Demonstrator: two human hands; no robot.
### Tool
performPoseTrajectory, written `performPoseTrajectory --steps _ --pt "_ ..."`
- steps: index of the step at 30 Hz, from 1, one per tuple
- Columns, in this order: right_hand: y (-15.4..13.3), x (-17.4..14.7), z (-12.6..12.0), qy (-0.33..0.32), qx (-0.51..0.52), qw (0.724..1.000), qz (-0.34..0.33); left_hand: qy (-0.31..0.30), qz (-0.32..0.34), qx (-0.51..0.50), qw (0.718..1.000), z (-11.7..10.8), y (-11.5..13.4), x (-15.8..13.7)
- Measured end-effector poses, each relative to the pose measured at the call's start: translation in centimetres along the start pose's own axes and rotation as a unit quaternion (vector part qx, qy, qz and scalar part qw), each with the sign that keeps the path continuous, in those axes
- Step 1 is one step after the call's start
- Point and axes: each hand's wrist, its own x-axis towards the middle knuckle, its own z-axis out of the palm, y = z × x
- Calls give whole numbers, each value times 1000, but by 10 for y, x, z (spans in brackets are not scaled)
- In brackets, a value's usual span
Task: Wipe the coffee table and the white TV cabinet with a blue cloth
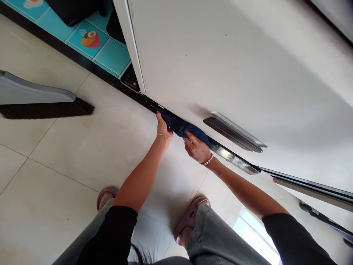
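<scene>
A dark blue cloth [174, 122] lies bunched along the narrow black front edge [231, 157] of a large white panel [193, 66]. At the cloth's left end my left hand [163, 126] grips it, thumb up on the edge and the other fingers curled partly out of sight. My right hand [197, 148] holds the thicker, folded right part, its fingers pressed into the fabric. To the right of the cloth, the black edge shines with reflected light.
A dark recessed handle [234, 134] sits on the white panel near my right hand. At left a grey brush [38, 92] with dark bristles is over the tiled floor [68, 158]. Turquoise patterned tiles [113, 57] bear black objects at upper left. My feet in mauve slippers [190, 219] stand below.
</scene>
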Motion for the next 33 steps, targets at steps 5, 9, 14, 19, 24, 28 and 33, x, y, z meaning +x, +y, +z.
performPoseTrajectory --steps 5,9,14,19,24,28,33 --pt "0 0 2 -11 28 999 9 1 -17 4 1000 3 3 -4" --pt "-1 1 1 7 9 1000 -2 -2 -2 2 1000 3 0 -6" --pt "3 -3 -4 10 9 1000 -9 11 -19 19 1000 1 -5 -5" --pt "-10 26 -1 17 15 1000 10 21 24 11 999 0 7 -1" --pt "-21 52 -1 7 -3 1000 6 -14 1 10 1000 -2 4 -1" --pt "-12 36 -8 -22 12 1000 2 -16 10 7 1000 -3 7 5" --pt "-13 32 -4 13 13 1000 17 -16 17 19 1000 -4 -1 1"
